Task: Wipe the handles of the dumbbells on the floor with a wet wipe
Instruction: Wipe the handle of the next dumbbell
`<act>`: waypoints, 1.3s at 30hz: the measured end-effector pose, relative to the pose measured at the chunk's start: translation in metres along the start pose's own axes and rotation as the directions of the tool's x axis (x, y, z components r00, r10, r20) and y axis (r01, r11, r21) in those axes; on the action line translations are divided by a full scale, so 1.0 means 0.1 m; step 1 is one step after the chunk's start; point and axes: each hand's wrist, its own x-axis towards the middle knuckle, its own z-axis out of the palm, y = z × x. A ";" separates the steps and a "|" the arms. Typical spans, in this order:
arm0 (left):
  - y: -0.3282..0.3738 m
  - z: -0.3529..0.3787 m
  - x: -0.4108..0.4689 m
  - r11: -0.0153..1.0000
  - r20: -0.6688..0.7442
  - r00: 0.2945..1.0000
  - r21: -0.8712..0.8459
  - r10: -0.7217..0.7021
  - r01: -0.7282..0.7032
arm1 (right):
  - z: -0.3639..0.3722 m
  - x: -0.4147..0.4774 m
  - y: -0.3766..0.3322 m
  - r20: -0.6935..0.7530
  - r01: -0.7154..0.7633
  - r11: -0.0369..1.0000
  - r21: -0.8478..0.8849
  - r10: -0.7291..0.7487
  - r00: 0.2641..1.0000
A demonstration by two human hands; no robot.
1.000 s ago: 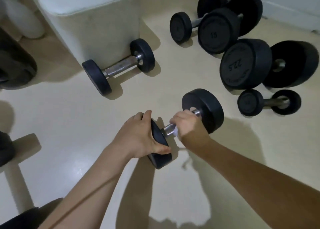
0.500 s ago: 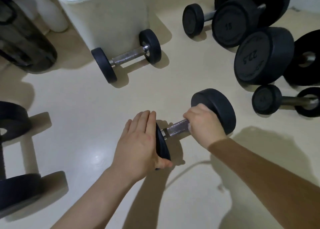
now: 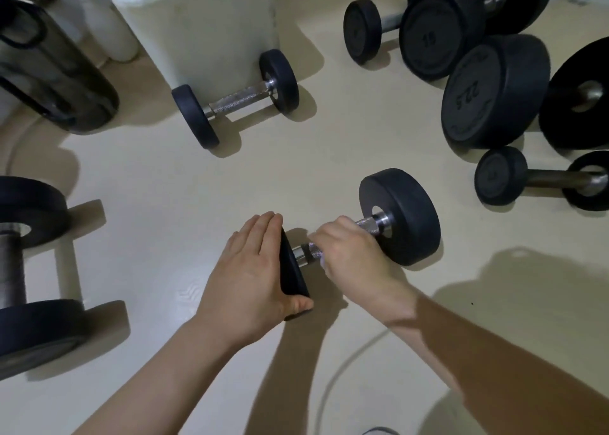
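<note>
A black dumbbell (image 3: 400, 217) with a knurled steel handle (image 3: 372, 225) lies on the cream floor in front of me. My left hand (image 3: 250, 270) presses flat against the outer face of its near weight (image 3: 293, 276), fingers straight, thumb under the weight's lower edge. My right hand (image 3: 349, 253) grips the middle of the handle from above. A small white bit of the wet wipe (image 3: 323, 264) shows under its fingers; the hand hides the rest of the wipe. Bare handle shows on both sides of the fist.
Another small dumbbell (image 3: 235, 100) lies against a white box (image 3: 204, 29). Several heavier dumbbells (image 3: 494, 92) crowd the right, with a small one (image 3: 540, 179) nearest. A large dumbbell (image 3: 19, 270) lies at the left edge, a dark jug (image 3: 49, 72) at top left.
My right hand slid to the far weight and has come back to the middle of the handle. My left hand's fingers went from curled over the near weight to straight against it.
</note>
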 end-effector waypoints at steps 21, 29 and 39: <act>0.18 0.19 -0.33 0.997 0.052 0.998 0.077 0.022 -0.026 | -0.14 -0.41 0.06 -0.061 -0.073 0.996 -0.046 0.070 0.996; 0.21 0.11 -0.31 0.999 0.093 0.995 -0.042 0.031 -0.027 | -0.11 -0.45 -0.11 -0.069 -0.094 0.992 -0.083 0.088 0.994; 0.13 0.01 -0.19 0.999 0.171 0.985 -0.043 0.008 -0.001 | -0.12 -0.67 0.19 -0.218 -0.268 0.956 -0.122 0.238 0.946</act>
